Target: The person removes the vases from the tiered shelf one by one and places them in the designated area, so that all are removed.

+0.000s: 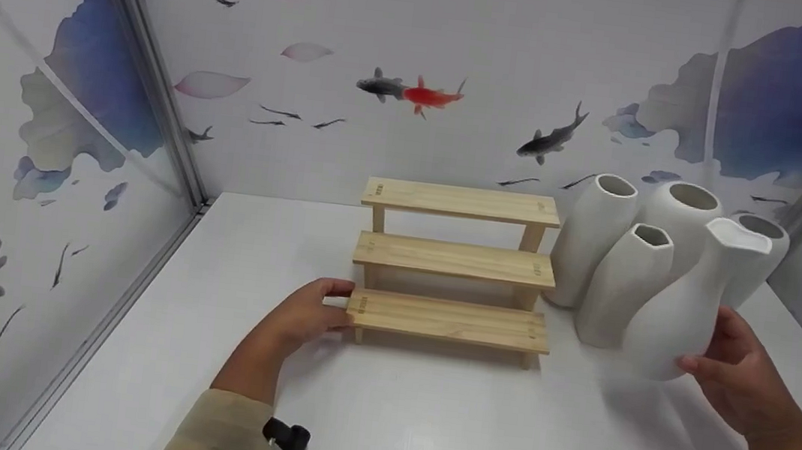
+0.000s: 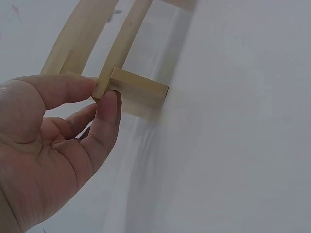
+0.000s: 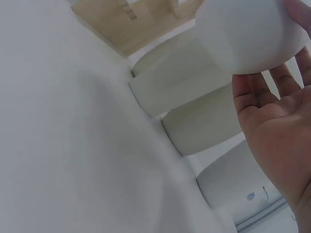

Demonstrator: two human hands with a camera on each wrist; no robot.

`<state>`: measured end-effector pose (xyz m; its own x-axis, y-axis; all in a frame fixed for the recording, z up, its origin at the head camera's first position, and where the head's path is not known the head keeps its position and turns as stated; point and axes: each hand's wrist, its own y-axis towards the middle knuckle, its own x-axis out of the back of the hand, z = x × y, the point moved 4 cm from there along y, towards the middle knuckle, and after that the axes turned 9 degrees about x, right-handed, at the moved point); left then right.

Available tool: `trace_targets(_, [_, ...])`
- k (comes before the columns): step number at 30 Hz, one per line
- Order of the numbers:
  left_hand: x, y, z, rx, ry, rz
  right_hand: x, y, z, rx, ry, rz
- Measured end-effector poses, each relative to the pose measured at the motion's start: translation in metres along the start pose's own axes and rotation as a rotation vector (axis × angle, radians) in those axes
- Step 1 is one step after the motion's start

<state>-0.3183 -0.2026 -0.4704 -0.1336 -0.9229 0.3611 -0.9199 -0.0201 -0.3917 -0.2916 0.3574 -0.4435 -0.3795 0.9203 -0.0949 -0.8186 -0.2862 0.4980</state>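
Note:
A three-tier wooden stand (image 1: 454, 258) of pale planks stands on the white table. My left hand (image 1: 311, 314) pinches the left end of its lowest plank (image 2: 99, 82) between thumb and fingers, as the left wrist view shows closely. On the right, my right hand (image 1: 746, 377) grips the lower body of a white vase (image 1: 674, 309) with a narrow neck and a wavy, flared mouth. In the right wrist view the base of this held vase (image 3: 250, 36) is off the table, slightly tilted, and fingers curl beneath it. The far sides of both held things are hidden.
Several more white vases stand close together behind the held one, among them a tall one (image 1: 588, 239), a shorter one with an angular mouth (image 1: 623, 296) and a wide-mouthed one (image 1: 681, 219). Printed panels (image 1: 498, 32) with metal corner posts (image 1: 154, 69) enclose the table (image 1: 423, 424).

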Motion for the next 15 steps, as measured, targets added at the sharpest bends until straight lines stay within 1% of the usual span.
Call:
trace_targets(7, [0.000,0.000,0.001,0.004,0.017,-0.009,0.027,-0.012,-0.008,-0.043,-0.003,-0.176])
trace_targets(10, [-0.001,0.001,0.002,-0.001,0.012,-0.002,0.036,-0.017,-0.014,-0.045,0.025,-0.215])
trace_targets(15, [-0.001,0.001,0.002,0.004,-0.002,0.007,0.048,-0.020,-0.028,-0.044,0.088,-0.247])
